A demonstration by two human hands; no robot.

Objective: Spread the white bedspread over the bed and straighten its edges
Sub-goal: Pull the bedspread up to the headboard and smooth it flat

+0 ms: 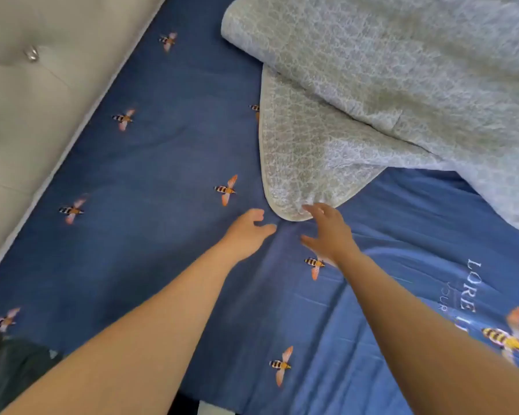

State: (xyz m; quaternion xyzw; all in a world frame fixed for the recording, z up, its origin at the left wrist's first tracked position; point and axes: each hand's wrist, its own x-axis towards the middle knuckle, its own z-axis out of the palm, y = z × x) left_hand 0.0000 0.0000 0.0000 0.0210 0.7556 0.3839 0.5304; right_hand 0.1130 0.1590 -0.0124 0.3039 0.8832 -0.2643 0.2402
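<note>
Reaching across a blue bee-print sheet (162, 163), a person's right hand (327, 232), fingers spread and clasping nothing, touches the rounded corner (288, 187) of the heaped white bedspread (372, 85). The left hand (247, 230), loosely curled and empty, hovers just beside that corner.

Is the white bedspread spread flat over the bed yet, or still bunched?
Still bunched. The bedspread lies heaped and folded over itself at the far right, and much of the blue sheet shows bare.
</note>
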